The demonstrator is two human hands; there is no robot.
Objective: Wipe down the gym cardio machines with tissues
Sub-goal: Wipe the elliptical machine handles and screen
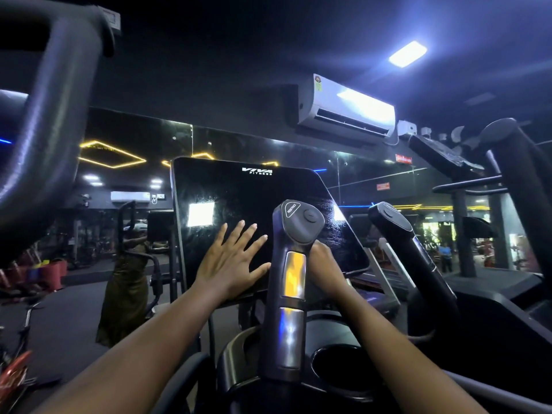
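While fingers (pixel 236 236) lie spread, the left hand (pixel 229 264) touches the screen (pixel 254 198).

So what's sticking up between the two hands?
The head view shows a grey handlebar grip with shiny plates between the left hand and right hand.

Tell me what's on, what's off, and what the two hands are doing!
left hand: open, fingers spread flat on the screen.
right hand: partly hidden behind the handle; its grip cannot be told.
screen: dark, no display, only reflections.
handle: upright, in front of the right hand.
ceiling light: on.
air conditioner: high on the wall; running or not cannot be told.
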